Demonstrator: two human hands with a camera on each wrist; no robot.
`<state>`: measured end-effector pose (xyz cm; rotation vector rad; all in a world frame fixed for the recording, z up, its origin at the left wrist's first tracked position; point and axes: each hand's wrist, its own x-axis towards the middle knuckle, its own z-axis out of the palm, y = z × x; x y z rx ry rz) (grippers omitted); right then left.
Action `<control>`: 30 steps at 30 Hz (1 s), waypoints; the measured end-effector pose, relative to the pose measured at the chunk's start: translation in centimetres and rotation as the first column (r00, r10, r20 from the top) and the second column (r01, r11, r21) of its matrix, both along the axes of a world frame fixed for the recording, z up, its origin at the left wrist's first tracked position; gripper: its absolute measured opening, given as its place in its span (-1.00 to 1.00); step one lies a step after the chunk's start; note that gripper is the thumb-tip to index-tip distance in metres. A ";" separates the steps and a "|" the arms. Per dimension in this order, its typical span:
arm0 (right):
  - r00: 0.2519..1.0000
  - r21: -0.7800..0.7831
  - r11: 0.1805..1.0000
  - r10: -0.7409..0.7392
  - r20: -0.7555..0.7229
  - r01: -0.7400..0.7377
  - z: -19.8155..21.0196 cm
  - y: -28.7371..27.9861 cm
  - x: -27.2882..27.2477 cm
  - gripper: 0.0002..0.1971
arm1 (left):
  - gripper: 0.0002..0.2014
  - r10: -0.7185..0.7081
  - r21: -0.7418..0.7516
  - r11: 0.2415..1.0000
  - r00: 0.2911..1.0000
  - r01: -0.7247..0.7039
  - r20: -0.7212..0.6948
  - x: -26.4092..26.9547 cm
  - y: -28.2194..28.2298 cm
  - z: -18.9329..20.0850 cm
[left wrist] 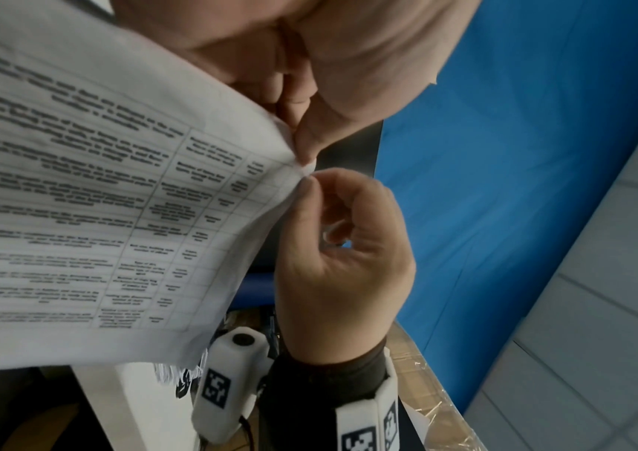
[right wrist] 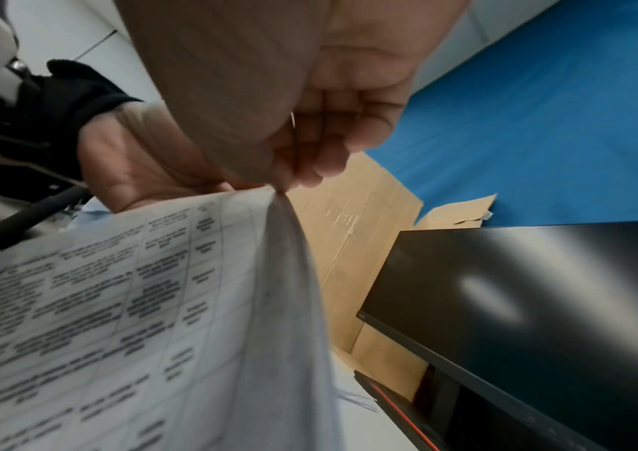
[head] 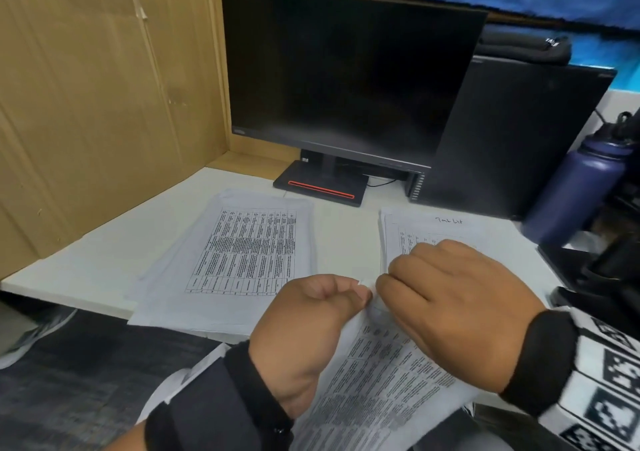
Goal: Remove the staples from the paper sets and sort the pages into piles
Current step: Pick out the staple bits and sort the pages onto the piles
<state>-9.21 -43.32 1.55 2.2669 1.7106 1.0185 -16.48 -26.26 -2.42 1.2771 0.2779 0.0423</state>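
Observation:
A stapled paper set (head: 381,381) printed with tables is lifted above the desk's front edge. My left hand (head: 363,293) pinches its top corner from the left. My right hand (head: 381,281) pinches the same corner from the right, thumb and forefinger tips together. The left wrist view shows both pinches meeting at the corner of the paper set (left wrist: 97,183), left hand (left wrist: 305,152) above, right hand (left wrist: 309,183) below. In the right wrist view a thin bright sliver lies against the right hand (right wrist: 282,186). Two piles lie on the desk: the left pile (head: 242,253) and the right pile (head: 443,225).
A dark monitor (head: 346,76) on a red-striped base (head: 322,187) stands behind the piles, with a black computer case (head: 502,138) and a purple bottle (head: 581,187) to the right. Cardboard (head: 104,104) walls the left side. A black pen (right wrist: 31,219) shows near the left wrist.

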 end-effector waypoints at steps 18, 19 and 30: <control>0.983 0.175 0.973 -0.125 -0.138 0.148 0.2 3.6 -1.7 -0.89 | -0.77 0.066 0.064 0.995 0.994 -0.071 0.086 0.1 0.8 1.1; 0.972 0.237 0.955 -0.130 -0.195 0.176 0.1 3.9 -2.0 -0.87 | -0.77 0.059 0.069 0.995 0.994 -0.065 0.096 0.0 0.8 1.3; 0.819 0.603 0.644 -0.065 -0.570 0.471 -3.0 5.8 -4.0 -0.92 | -0.83 0.108 0.029 0.993 0.987 -0.112 0.119 -0.3 1.2 1.4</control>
